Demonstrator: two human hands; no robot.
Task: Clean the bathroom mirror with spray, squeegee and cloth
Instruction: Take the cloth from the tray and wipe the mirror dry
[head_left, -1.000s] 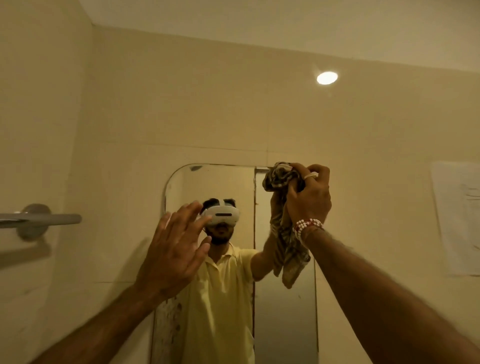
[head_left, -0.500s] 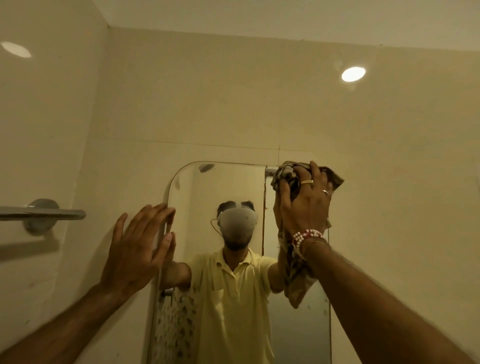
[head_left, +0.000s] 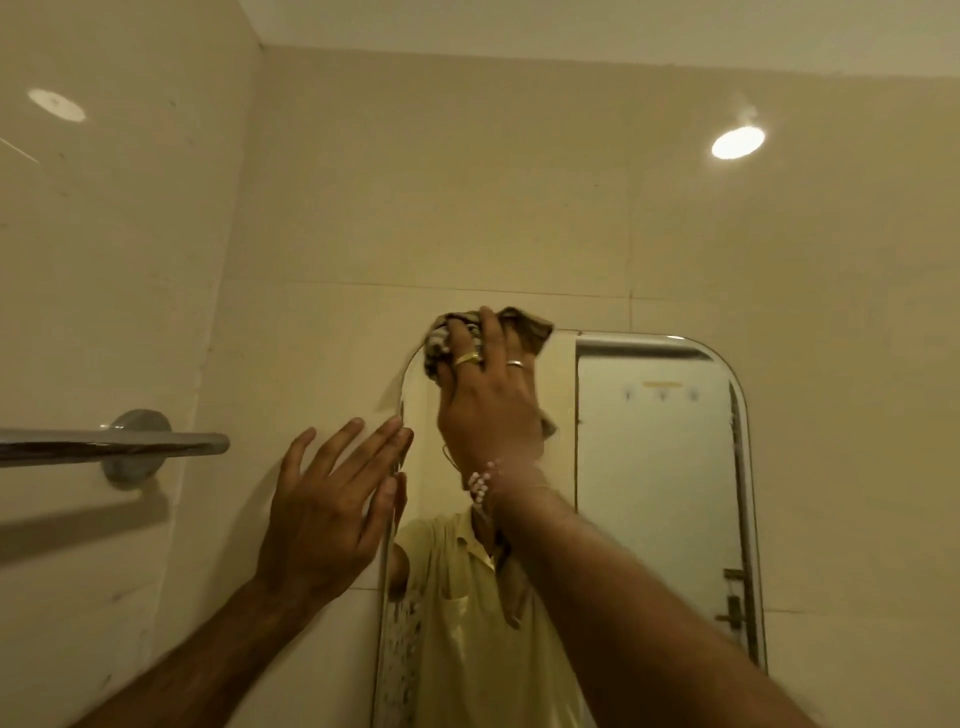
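The left hand (head_left: 332, 512) has an open grip, its fingers straight and flat on the wall at the mirror's (head_left: 660, 467) left edge. To its right and higher, the right hand (head_left: 488, 405) grips a bunched cloth (head_left: 525, 328), pressing it on the mirror's top left corner. A rail (head_left: 114, 446) sticks out at far left.

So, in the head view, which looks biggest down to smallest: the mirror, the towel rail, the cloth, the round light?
1. mirror
2. towel rail
3. cloth, though the right hand covers much of it, so this place is unsure
4. round light
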